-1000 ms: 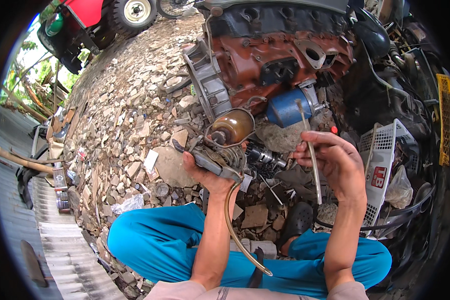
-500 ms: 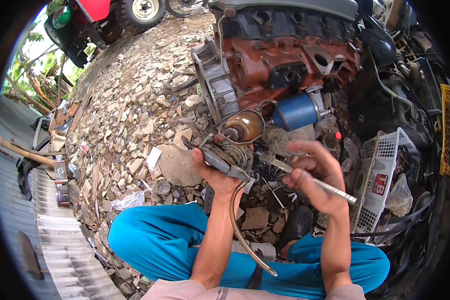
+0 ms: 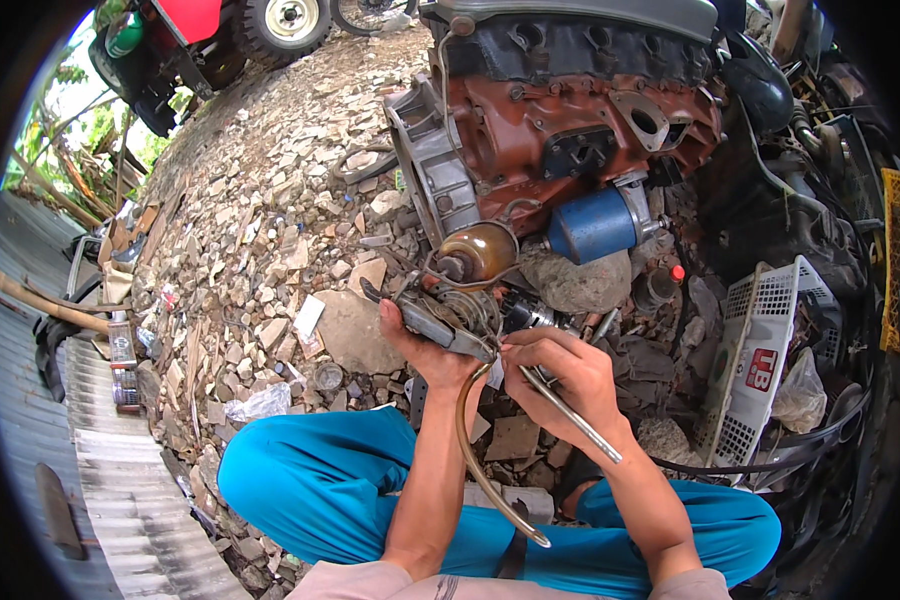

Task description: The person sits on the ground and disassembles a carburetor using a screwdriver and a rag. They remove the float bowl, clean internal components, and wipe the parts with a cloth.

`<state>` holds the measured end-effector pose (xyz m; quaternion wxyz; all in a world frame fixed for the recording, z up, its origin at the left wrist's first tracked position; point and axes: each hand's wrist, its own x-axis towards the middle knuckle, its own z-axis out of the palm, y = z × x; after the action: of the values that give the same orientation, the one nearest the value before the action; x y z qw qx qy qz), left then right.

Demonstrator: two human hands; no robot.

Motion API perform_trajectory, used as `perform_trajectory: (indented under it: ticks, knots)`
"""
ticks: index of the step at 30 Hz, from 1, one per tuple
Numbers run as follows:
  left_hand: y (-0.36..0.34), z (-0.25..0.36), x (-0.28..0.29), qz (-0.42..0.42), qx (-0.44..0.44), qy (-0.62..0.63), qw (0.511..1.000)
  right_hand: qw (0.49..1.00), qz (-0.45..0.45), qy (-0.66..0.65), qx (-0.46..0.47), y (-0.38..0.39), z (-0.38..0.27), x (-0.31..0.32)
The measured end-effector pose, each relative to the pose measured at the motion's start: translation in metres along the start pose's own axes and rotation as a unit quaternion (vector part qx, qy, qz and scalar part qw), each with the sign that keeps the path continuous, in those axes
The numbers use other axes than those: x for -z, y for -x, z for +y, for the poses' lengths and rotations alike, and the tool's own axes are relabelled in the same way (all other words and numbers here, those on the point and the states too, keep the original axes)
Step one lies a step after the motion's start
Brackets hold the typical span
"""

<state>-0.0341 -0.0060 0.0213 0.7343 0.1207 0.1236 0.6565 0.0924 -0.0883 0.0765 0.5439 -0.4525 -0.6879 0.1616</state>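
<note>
1. Fingers, L hand (image 3: 440,358): gripping grey metal assy (image 3: 430,319), above stony ground (image 3: 270,240)
2. Fingers, R hand (image 3: 572,380): pinching slim metal rod (image 3: 592,433), tips just beside assy
3. Amber bowl (image 3: 484,250): far end of assy
4. Brown hose (image 3: 469,455): curving down from assy, nr L wrist
5. Blue cyl (image 3: 592,224): beside red eng block (image 3: 515,130)

At the centre, the amber bowl (image 3: 482,250) looks glossy and smooth, the grey assembly (image 3: 430,322) is dull metal, and the thin rod (image 3: 582,423) is shiny metal. At right, the white basket (image 3: 770,338) is smooth plastic.
</note>
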Motion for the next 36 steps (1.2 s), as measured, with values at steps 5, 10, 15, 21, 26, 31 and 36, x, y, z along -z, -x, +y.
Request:
perform_trajectory:
  ticks: [5, 10, 15, 21, 26, 31, 36]
  knots:
    - [0.003, 0.000, -0.007, 0.007, -0.012, -0.005, 1.000, 0.998, -0.037, -0.029, -0.049, 0.003, -0.003, 0.004]
    - [0.003, -0.001, -0.007, 0.001, -0.031, -0.018, 0.999, 0.999, 0.048, -0.004, -0.006, 0.005, 0.003, -0.004]
    - [0.003, 0.000, 0.000, 0.006, -0.035, -0.042, 0.998, 0.998, -0.002, -0.011, -0.055, 0.000, -0.005, 0.005]
    - [0.004, -0.005, 0.002, 0.005, -0.011, -0.037, 0.999, 0.999, 0.031, -0.026, -0.027, 0.004, 0.006, -0.001]
    - [0.002, -0.005, 0.000, -0.003, -0.014, -0.005, 1.000, 0.998, 0.009, -0.027, -0.056, 0.003, -0.001, 0.006]
    - [0.005, -0.004, -0.002, 0.004, -0.016, -0.060, 0.998, 0.997, 0.016, -0.037, -0.060, 0.005, 0.007, 0.000]
    - [0.008, -0.007, -0.010, 0.027, -0.029, -0.086, 0.996, 0.997, 0.042, -0.009, -0.063, 0.004, 0.011, -0.003]
